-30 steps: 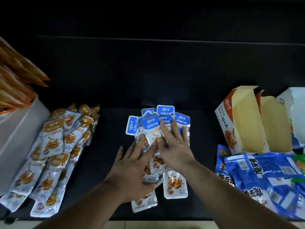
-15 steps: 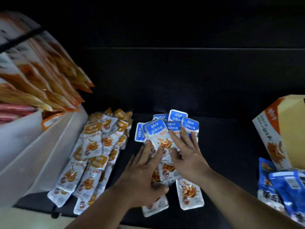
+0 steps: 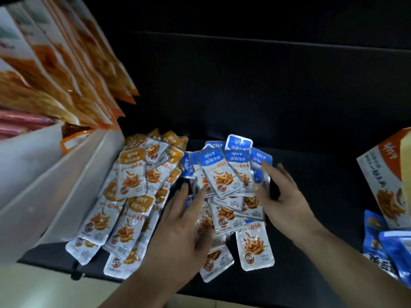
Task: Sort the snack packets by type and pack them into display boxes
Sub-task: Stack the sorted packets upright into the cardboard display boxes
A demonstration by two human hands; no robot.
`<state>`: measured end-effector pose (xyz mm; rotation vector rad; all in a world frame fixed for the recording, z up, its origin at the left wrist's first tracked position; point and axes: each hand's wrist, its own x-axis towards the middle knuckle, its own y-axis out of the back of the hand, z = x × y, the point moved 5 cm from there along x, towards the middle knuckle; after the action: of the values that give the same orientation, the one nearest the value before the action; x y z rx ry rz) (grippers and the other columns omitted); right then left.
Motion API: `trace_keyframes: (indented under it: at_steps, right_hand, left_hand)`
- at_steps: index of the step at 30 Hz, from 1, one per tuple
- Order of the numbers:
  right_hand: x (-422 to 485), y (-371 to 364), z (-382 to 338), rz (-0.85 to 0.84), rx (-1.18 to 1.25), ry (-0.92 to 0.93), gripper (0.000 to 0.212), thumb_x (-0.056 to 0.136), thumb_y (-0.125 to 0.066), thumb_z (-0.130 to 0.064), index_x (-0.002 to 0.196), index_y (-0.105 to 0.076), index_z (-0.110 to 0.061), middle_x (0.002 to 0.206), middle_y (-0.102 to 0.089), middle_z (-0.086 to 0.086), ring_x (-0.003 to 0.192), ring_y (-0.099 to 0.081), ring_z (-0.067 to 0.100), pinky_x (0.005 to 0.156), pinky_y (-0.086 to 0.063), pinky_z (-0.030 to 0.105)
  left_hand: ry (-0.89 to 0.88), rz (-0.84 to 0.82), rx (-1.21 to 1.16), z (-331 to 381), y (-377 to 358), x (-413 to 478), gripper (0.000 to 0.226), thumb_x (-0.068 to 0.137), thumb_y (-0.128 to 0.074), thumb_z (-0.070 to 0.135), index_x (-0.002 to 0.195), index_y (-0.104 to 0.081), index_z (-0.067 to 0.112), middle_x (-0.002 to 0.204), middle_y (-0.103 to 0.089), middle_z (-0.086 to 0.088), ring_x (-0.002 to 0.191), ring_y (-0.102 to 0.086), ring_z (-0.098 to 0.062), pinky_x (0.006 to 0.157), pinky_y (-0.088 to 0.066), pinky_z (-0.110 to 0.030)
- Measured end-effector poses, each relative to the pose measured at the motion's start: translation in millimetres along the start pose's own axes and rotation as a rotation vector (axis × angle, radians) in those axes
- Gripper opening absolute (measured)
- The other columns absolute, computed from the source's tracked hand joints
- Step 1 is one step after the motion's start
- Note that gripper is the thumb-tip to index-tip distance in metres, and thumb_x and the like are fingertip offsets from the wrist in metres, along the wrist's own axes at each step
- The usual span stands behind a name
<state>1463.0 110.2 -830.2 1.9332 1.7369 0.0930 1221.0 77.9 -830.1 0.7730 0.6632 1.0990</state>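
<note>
Dim, dark bkgd; light prob. overhead; glare on packets (image 3: pixel 219 174); top-left orange bags (image 3: pixel 55 58) blurred, edges warped.

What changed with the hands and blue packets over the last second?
Both hands slid apart off the pile's top: the left hand to the left side of the blue packets, the right hand to their right side. Nothing gripped. The orange packets stayed put.
</note>
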Motion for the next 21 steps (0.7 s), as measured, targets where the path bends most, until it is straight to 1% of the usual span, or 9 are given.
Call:
trace_keyframes:
  at_steps: [2, 4, 8, 11, 13, 15, 17, 19, 21]
  right_hand:
    - [3.0, -4.5, 6.1, -0.028, 0.003, -0.055, 0.052, 0.095, -0.065, -0.052, 0.135, -0.039, -0.074, 0.164, -0.027, -0.017, 0.147, -0.039, 0.01, 0.093, -0.059, 0.037]
    - [6.5, -14.5, 7.4, -0.065, 0.044, -0.066, 0.053, 0.092, -0.066, -0.059, 0.136, -0.039, -0.072, 0.153, -0.041, -0.018, 0.135, -0.056, 0.013, 0.094, -0.06, 0.042]
    - [14.4, -31.8, -0.3, -0.066, 0.044, 0.018, 0.063, 0.095, -0.071, -0.041, 0.147, -0.04, -0.056, 0.16, -0.026, -0.027, 0.122, -0.061, 0.003, 0.084, -0.063, 0.03]
    - [18.7, -39.7, -4.2, -0.066, 0.042, 0.024, 0.067, 0.098, -0.07, -0.031, 0.152, -0.037, -0.051, 0.164, -0.02, -0.025, 0.114, -0.059, -0.004, 0.07, -0.058, 0.016]
    - [18.9, -43.7, -7.2, -0.069, 0.069, 0.028, 0.067, 0.097, -0.07, -0.03, 0.151, -0.038, -0.053, 0.164, -0.023, -0.024, 0.117, -0.059, -0.003, 0.071, -0.059, 0.016]
    - [16.1, -43.8, -10.7, -0.066, 0.131, 0.044, 0.067, 0.095, -0.073, -0.032, 0.149, -0.039, -0.055, 0.161, -0.03, -0.023, 0.123, -0.06, 0.002, 0.082, -0.062, 0.024]
    - [9.8, -36.6, -11.2, -0.044, 0.206, 0.048, 0.063, 0.095, -0.073, -0.032, 0.144, -0.044, -0.057, 0.151, -0.045, -0.021, 0.121, -0.064, 0.003, 0.087, -0.063, 0.03]
    - [-0.2, -26.3, -6.4, -0.035, 0.221, 0.041, 0.055, 0.098, -0.07, -0.031, 0.14, -0.048, -0.057, 0.137, -0.06, -0.018, 0.114, -0.068, 0.005, 0.087, -0.063, 0.034]
    - [-13.7, -19.0, 0.5, -0.038, 0.198, 0.023, 0.051, 0.098, -0.068, -0.032, 0.14, -0.05, -0.054, 0.131, -0.066, -0.019, 0.114, -0.068, 0.003, 0.092, -0.062, 0.037]
  left_hand:
    - [0.011, 0.019, -0.045, 0.8, -9.8, -2.3, 0.081, 0.099, -0.06, 0.049, 0.152, -0.001, 0.068, 0.17, 0.01, 0.021, 0.159, -0.016, -0.026, 0.115, -0.044, -0.043]
    - [-0.021, 0.014, -0.043, 1.8, -19.3, -0.6, 0.079, 0.099, -0.059, 0.045, 0.155, -0.006, 0.064, 0.172, 0.004, 0.016, 0.16, -0.005, -0.021, 0.118, -0.041, -0.047]
    - [-0.032, 0.012, -0.055, -1.6, -21.4, 3.1, 0.072, 0.1, -0.059, 0.038, 0.158, -0.02, 0.052, 0.172, 0.0, 0.013, 0.16, 0.0, -0.015, 0.118, -0.042, -0.045]
    - [-0.13, 0.085, -0.11, 1.5, -12.5, 2.1, 0.076, 0.094, -0.066, 0.028, 0.152, -0.025, 0.056, 0.165, 0.001, 0.037, 0.157, -0.008, 0.0, 0.113, -0.041, -0.024]
    - [-0.092, 0.158, -0.296, 3.4, -3.5, 3.2, 0.067, 0.088, -0.068, 0.006, 0.136, -0.054, 0.052, 0.154, -0.013, 0.051, 0.146, -0.023, 0.017, 0.105, -0.039, -0.007]
    - [0.013, 0.259, -0.486, -0.2, 3.0, 2.0, 0.057, 0.086, -0.064, -0.011, 0.11, -0.072, 0.04, 0.147, -0.041, 0.04, 0.131, -0.048, 0.014, 0.096, -0.043, -0.003]
    - [0.059, 0.333, -0.429, -2.6, 6.9, -2.1, 0.048, 0.089, -0.065, -0.007, 0.113, -0.072, 0.034, 0.152, -0.044, 0.025, 0.136, -0.043, 0.012, 0.094, -0.039, 0.001]
    - [0.029, 0.337, -0.245, -5.2, 4.4, -7.0, 0.052, 0.091, -0.067, 0.006, 0.131, -0.064, 0.039, 0.162, -0.033, 0.019, 0.149, -0.028, 0.005, 0.105, -0.037, -0.01]
    - [-0.037, 0.258, -0.122, -5.5, -4.1, -13.2, 0.069, 0.09, -0.067, 0.02, 0.151, -0.046, 0.044, 0.17, -0.018, 0.015, 0.158, -0.014, -0.01, 0.111, -0.044, -0.036]
